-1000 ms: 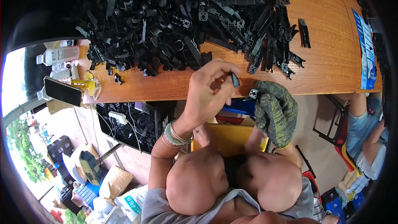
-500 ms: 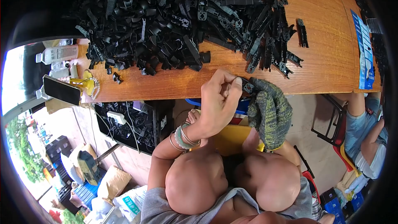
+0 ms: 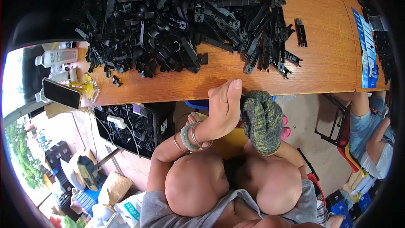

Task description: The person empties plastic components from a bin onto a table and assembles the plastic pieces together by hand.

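My left hand (image 3: 225,110), bare with bracelets at the wrist, is raised just off the table's front edge, its thumb and fingers pressed together. Whatever it may hold is hidden from this angle. Beside it, nearly touching, my right hand (image 3: 263,122) wears a grey and yellow knitted glove. Its fingers are curled over, and their contents do not show. Beyond both hands, a large heap of black plastic parts (image 3: 164,29) covers much of the wooden table (image 3: 325,59). One long black clip-like part (image 3: 301,32) lies apart, right of the heap.
A phone (image 3: 62,93) leans on a yellow stand (image 3: 88,85) at the table's left, near a plastic bottle (image 3: 59,57). A blue printed sheet (image 3: 366,52) lies at the right. Below is a crate of black parts (image 3: 130,128). Another person (image 3: 371,131) sits at right.
Both hands have drawn back slightly from the table edge. The dark plastic part seen between them earlier no longer shows. My left hand has turned, thumb upward.
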Action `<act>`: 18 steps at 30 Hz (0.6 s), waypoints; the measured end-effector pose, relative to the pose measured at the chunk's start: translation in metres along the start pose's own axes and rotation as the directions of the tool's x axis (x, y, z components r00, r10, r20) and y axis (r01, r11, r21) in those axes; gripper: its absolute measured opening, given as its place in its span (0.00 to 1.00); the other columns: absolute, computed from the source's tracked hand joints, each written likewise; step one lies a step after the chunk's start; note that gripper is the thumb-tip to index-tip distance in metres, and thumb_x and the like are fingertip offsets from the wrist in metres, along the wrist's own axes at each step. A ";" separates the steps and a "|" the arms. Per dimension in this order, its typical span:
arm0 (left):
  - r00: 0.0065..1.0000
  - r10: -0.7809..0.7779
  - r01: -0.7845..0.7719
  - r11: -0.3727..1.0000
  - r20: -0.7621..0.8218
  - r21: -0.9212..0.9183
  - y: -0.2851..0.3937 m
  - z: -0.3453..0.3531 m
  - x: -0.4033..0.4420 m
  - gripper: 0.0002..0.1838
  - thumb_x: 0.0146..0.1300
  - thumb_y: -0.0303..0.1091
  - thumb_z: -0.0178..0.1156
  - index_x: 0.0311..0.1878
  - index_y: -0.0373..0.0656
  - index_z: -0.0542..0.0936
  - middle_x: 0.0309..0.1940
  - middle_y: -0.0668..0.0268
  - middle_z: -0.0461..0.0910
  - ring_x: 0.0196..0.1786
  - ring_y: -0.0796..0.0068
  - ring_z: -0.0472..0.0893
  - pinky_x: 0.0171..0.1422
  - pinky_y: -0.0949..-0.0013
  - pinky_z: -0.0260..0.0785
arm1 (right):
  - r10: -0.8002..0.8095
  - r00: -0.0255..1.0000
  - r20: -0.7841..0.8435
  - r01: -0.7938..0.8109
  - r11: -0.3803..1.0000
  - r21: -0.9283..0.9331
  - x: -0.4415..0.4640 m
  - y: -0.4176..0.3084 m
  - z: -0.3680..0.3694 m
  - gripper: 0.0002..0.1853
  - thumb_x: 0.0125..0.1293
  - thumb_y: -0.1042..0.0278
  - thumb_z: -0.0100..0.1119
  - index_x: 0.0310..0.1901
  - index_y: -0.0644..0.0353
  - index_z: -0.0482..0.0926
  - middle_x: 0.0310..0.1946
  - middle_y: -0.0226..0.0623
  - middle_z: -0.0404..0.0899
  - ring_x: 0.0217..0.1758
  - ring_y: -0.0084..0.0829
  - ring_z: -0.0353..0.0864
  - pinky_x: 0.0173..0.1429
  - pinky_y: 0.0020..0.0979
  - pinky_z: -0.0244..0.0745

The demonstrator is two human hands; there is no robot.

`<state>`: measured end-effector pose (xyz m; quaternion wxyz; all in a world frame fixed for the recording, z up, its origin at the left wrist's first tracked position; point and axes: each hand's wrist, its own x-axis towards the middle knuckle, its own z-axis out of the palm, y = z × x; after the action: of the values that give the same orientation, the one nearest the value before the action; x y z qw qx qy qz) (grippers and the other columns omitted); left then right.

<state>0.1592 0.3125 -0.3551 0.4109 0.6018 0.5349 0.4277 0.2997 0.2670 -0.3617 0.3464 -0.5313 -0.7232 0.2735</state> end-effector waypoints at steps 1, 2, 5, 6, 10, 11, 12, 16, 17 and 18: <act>1.000 0.002 -0.003 1.000 0.007 0.001 0.000 -0.002 0.002 0.19 0.69 0.34 0.45 0.22 0.34 0.67 0.15 0.52 0.66 0.18 0.50 0.68 0.25 0.59 0.59 | -0.074 0.997 -0.012 0.073 0.995 -0.075 -0.001 0.001 0.000 0.22 0.48 0.76 0.61 0.49 0.63 0.74 0.42 0.45 0.75 0.40 0.43 0.76 0.40 0.40 0.72; 0.994 0.004 -0.005 1.000 0.112 0.007 0.000 -0.004 0.006 0.18 0.68 0.35 0.47 0.22 0.35 0.68 0.15 0.53 0.67 0.18 0.51 0.68 0.25 0.59 0.60 | -0.151 0.988 -0.018 0.146 0.978 -0.150 -0.001 0.002 0.001 0.23 0.46 0.77 0.61 0.49 0.63 0.74 0.44 0.46 0.75 0.43 0.45 0.76 0.42 0.42 0.72; 0.987 0.035 -0.062 0.983 0.155 0.171 -0.005 -0.006 0.021 0.16 0.64 0.37 0.54 0.25 0.35 0.71 0.15 0.57 0.68 0.19 0.61 0.70 0.25 0.65 0.61 | 0.065 0.993 0.094 -0.067 0.998 0.015 0.010 -0.005 -0.012 0.23 0.46 0.75 0.64 0.48 0.63 0.74 0.43 0.45 0.76 0.42 0.44 0.77 0.42 0.40 0.73; 0.992 0.068 -0.099 0.939 0.104 0.329 -0.007 -0.006 0.024 0.15 0.61 0.37 0.58 0.26 0.34 0.73 0.16 0.59 0.70 0.19 0.69 0.70 0.25 0.70 0.62 | 0.322 0.909 0.266 -0.381 0.900 0.212 0.014 -0.014 -0.022 0.22 0.48 0.72 0.65 0.48 0.62 0.75 0.40 0.44 0.77 0.38 0.42 0.78 0.40 0.37 0.74; 0.956 0.273 -0.287 0.811 0.105 0.509 -0.011 0.002 0.034 0.13 0.54 0.37 0.66 0.29 0.38 0.74 0.18 0.63 0.72 0.16 0.67 0.70 0.22 0.67 0.63 | 0.404 0.836 0.371 -0.486 0.859 0.160 0.014 -0.015 -0.024 0.19 0.56 0.64 0.65 0.49 0.60 0.75 0.31 0.39 0.80 0.30 0.34 0.80 0.36 0.32 0.75; 0.949 0.289 -0.308 0.777 0.122 0.549 -0.012 0.003 0.035 0.13 0.52 0.37 0.67 0.29 0.39 0.75 0.18 0.63 0.72 0.16 0.66 0.70 0.22 0.67 0.63 | 0.351 0.865 0.359 -0.388 0.921 0.033 0.018 -0.017 -0.025 0.19 0.57 0.64 0.64 0.50 0.59 0.75 0.30 0.38 0.80 0.29 0.32 0.80 0.34 0.31 0.75; 0.940 0.310 -0.332 0.738 0.141 0.587 -0.013 0.002 0.038 0.13 0.51 0.36 0.68 0.29 0.39 0.75 0.18 0.63 0.71 0.16 0.66 0.71 0.21 0.67 0.63 | 0.344 0.869 0.355 -0.381 0.924 0.036 0.015 -0.010 -0.022 0.19 0.57 0.64 0.64 0.50 0.59 0.75 0.30 0.38 0.80 0.29 0.32 0.80 0.34 0.31 0.75; 0.978 0.144 -0.202 0.823 0.150 0.531 -0.012 -0.025 0.020 0.12 0.48 0.33 0.70 0.28 0.41 0.75 0.17 0.66 0.69 0.17 0.73 0.71 0.20 0.71 0.62 | 0.504 0.804 0.314 -0.591 0.622 0.513 0.011 -0.006 -0.020 0.17 0.62 0.62 0.58 0.50 0.63 0.75 0.25 0.36 0.78 0.20 0.24 0.75 0.23 0.24 0.70; 0.978 0.141 -0.202 0.820 0.152 0.536 -0.011 -0.027 0.014 0.12 0.48 0.33 0.70 0.28 0.41 0.75 0.17 0.66 0.69 0.17 0.73 0.71 0.20 0.71 0.62 | 0.659 0.623 0.421 -0.740 0.324 0.589 0.017 -0.014 -0.021 0.16 0.63 0.64 0.55 0.48 0.65 0.75 0.23 0.36 0.77 0.17 0.21 0.73 0.20 0.21 0.67; 0.974 0.130 -0.197 0.892 0.187 0.407 -0.010 -0.029 0.008 0.12 0.47 0.33 0.70 0.28 0.41 0.76 0.17 0.66 0.69 0.17 0.73 0.70 0.20 0.71 0.62 | 0.658 0.649 0.382 -0.681 0.279 0.677 0.021 -0.018 -0.017 0.15 0.64 0.65 0.54 0.48 0.66 0.75 0.23 0.34 0.77 0.15 0.19 0.71 0.18 0.19 0.64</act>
<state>0.1289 0.3226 -0.3558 0.2738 0.7506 0.5286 0.2868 0.2984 0.2829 -0.3330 0.3816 -0.5748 -0.2427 0.6820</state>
